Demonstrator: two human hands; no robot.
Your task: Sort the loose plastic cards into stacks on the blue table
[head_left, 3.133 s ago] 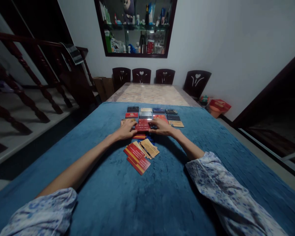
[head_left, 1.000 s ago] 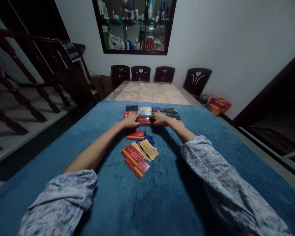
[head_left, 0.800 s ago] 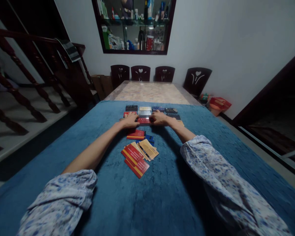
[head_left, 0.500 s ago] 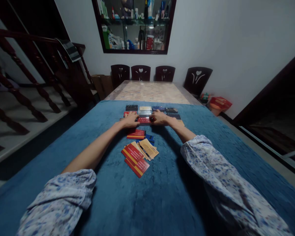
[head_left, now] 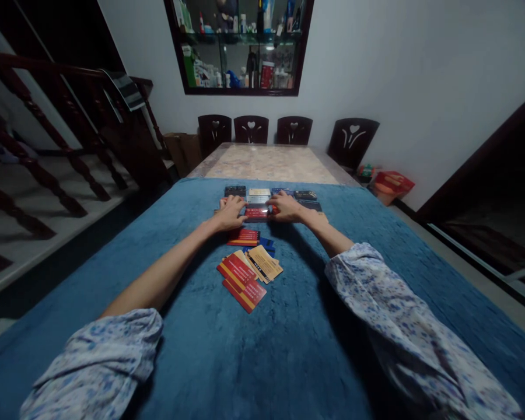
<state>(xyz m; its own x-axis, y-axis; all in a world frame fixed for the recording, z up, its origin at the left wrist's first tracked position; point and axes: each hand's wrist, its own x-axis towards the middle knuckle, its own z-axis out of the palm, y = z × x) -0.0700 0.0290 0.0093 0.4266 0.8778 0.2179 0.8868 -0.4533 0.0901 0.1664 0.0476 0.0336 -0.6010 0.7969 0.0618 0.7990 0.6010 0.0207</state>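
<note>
Both my hands rest on a blue cloth (head_left: 289, 326) among rows of plastic cards. My left hand (head_left: 230, 212) and my right hand (head_left: 285, 207) pinch the two ends of a red card (head_left: 256, 213) lying flat between them, fingers curled on its edges. Beyond the hands lies a grid of cards: a dark card (head_left: 235, 191), a pale card (head_left: 259, 192), another dark card (head_left: 305, 195). Nearer me sit a small red stack (head_left: 243, 236) and a fanned pile of red and tan cards (head_left: 249, 274).
The cloth covers the near part of a long marble-topped table (head_left: 266, 163). Several dark chairs (head_left: 251, 129) stand at its far end under a glass wall cabinet (head_left: 240, 46). A wooden stair rail (head_left: 48, 116) runs at the left; a red bag (head_left: 391, 184) lies on the floor at right.
Since three seconds ago my hands carried the red card farther up into the grid. In the last second they barely shifted; the view tilted slightly.
</note>
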